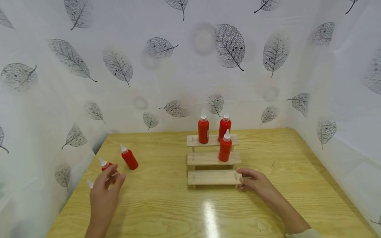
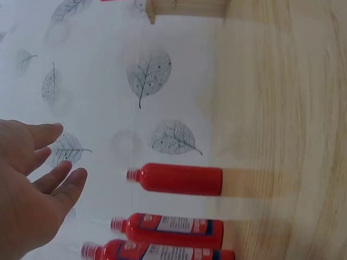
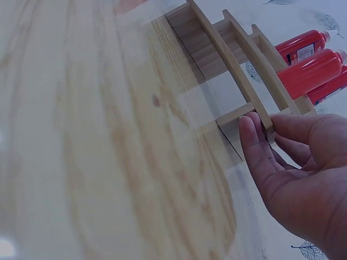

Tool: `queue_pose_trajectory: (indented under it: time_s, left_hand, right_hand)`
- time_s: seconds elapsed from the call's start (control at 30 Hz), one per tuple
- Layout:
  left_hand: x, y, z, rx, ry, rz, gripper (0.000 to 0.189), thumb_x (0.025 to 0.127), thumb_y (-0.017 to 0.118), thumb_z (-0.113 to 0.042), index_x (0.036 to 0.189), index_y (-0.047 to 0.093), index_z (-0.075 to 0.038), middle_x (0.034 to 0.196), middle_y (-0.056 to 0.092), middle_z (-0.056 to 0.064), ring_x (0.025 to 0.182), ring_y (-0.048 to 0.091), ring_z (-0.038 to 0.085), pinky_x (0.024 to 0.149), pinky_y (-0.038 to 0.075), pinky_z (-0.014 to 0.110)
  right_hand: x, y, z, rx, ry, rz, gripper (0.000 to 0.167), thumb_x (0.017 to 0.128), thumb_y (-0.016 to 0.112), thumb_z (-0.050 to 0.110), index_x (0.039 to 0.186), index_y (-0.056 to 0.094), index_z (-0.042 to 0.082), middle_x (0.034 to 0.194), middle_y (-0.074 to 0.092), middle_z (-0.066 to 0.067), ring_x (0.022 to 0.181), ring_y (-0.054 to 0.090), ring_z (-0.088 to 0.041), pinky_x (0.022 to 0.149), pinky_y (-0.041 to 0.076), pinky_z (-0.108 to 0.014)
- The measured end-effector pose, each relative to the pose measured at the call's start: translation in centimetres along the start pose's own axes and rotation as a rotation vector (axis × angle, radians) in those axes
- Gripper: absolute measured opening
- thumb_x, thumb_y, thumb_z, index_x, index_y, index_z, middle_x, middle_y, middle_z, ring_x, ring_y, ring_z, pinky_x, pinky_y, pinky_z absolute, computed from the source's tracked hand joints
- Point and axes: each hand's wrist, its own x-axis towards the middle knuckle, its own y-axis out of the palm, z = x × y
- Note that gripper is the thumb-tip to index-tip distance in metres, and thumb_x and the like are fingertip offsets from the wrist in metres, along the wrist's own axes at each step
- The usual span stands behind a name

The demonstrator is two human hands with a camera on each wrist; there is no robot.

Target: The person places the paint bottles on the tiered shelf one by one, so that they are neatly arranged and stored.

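Note:
A three-step wooden rack [image 1: 212,177] stands mid-table. Two red bottles [image 1: 203,130] [image 1: 224,127] with white nozzles stand on its top step, and a third red bottle [image 1: 225,147] stands on the middle step. My right hand [image 1: 241,177] pinches the right end of the lowest step [image 3: 259,108] between thumb and fingers [image 3: 255,146]. At the left, three more red bottles [image 1: 129,158] [image 2: 176,179] stand on the table, and my hand partly hides two of them. My left hand [image 1: 114,175] [image 2: 59,157] hovers just in front of them, fingers spread and holding nothing.
The light wooden table [image 1: 166,205] is closed in by white sheets printed with grey leaves [image 1: 230,46] at the back and on both sides. The left group of bottles stands close to the table's left edge [image 1: 80,181].

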Motion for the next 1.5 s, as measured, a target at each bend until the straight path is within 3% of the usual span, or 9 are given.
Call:
queue_pose_trajectory:
  time_s: [0.2,0.27,0.4,0.6,0.73,0.93,1.13,1.27,1.5]
  left_hand:
    - [-0.5,-2.6,1.4,0.147,-0.074,-0.125,0.043,0.094,0.073,-0.024,0.137,0.063,-0.022,0.130,0.062,0.000,0.101,0.046,-0.017,0.081,0.039,0.002]
    - [-0.6,-3.2,1.8,0.163,-0.066,-0.178,0.042,0.094,0.073,-0.023,0.135,0.064,-0.020,0.127,0.063,0.000,0.097,0.046,-0.015,0.081,0.036,0.005]
    - [-0.6,-4.0,2.5,0.112,-0.043,-0.242,0.040,0.094,0.073,-0.017,0.133,0.065,-0.016,0.121,0.061,-0.006,0.096,0.050,-0.010,0.078,0.039,0.003]
    - [-0.3,-4.5,3.5,0.028,-0.046,-0.250,0.043,0.092,0.074,-0.011,0.134,0.064,-0.012,0.121,0.059,-0.013,0.108,0.050,-0.005,0.084,0.042,0.000]
    - [-0.2,-4.8,4.4,0.036,-0.144,-0.215,0.045,0.093,0.073,-0.016,0.137,0.062,-0.012,0.123,0.058,-0.012,0.107,0.051,-0.005,0.084,0.042,0.001]
    - [-0.3,-4.9,5.8,0.070,-0.319,-0.066,0.054,0.096,0.069,-0.025,0.146,0.052,-0.013,0.137,0.055,0.003,0.110,0.049,-0.007,0.082,0.042,-0.002]
    - [-0.1,-5.1,6.6,0.079,-0.440,0.068,0.065,0.099,0.064,-0.031,0.157,0.037,-0.019,0.151,0.046,0.009,0.127,0.048,0.011,0.082,0.044,-0.001]
    - [0.0,-5.1,6.7,0.086,-0.483,0.108,0.067,0.100,0.063,-0.035,0.158,0.033,-0.021,0.153,0.045,0.011,0.130,0.047,0.019,0.081,0.046,0.000]
    - [0.1,-4.9,6.9,0.084,-0.456,0.071,0.067,0.098,0.066,-0.032,0.157,0.036,-0.018,0.148,0.049,0.014,0.121,0.050,0.010,0.079,0.044,-0.002]
  right_hand:
    - [0.0,0.1,0.1,-0.002,0.005,0.000,0.054,0.101,0.060,0.015,0.146,0.042,-0.008,0.130,0.051,-0.027,0.100,0.070,-0.027,0.090,0.060,-0.034]
    - [0.0,0.1,0.1,-0.001,0.005,0.002,0.054,0.101,0.060,0.015,0.146,0.042,-0.008,0.131,0.050,-0.027,0.100,0.070,-0.026,0.090,0.060,-0.035]
    - [0.0,0.1,0.1,-0.006,0.010,0.002,0.054,0.101,0.060,0.016,0.147,0.042,-0.008,0.132,0.050,-0.027,0.101,0.070,-0.026,0.090,0.060,-0.035]
    - [-0.1,0.2,0.2,-0.007,0.035,-0.009,0.054,0.101,0.061,0.017,0.147,0.043,-0.006,0.131,0.049,-0.025,0.102,0.069,-0.027,0.091,0.059,-0.034]
    - [-0.2,0.3,0.2,-0.008,0.047,-0.011,0.054,0.101,0.061,0.018,0.147,0.044,-0.005,0.130,0.050,-0.023,0.102,0.069,-0.028,0.091,0.059,-0.035]
    - [-0.1,0.3,0.2,-0.010,0.048,-0.014,0.054,0.101,0.061,0.017,0.147,0.043,-0.005,0.131,0.050,-0.024,0.102,0.069,-0.027,0.091,0.059,-0.034]
    - [-0.1,0.3,0.2,-0.004,0.040,-0.014,0.054,0.101,0.061,0.016,0.146,0.043,-0.006,0.131,0.050,-0.024,0.102,0.070,-0.025,0.091,0.059,-0.034]
    - [-0.1,0.2,0.3,0.001,0.036,-0.015,0.054,0.100,0.061,0.015,0.146,0.043,-0.007,0.130,0.052,-0.023,0.101,0.070,-0.024,0.090,0.060,-0.034]
    - [-0.1,0.3,0.3,0.002,0.031,-0.016,0.054,0.100,0.062,0.015,0.146,0.044,-0.007,0.130,0.052,-0.022,0.100,0.069,-0.025,0.090,0.060,-0.034]
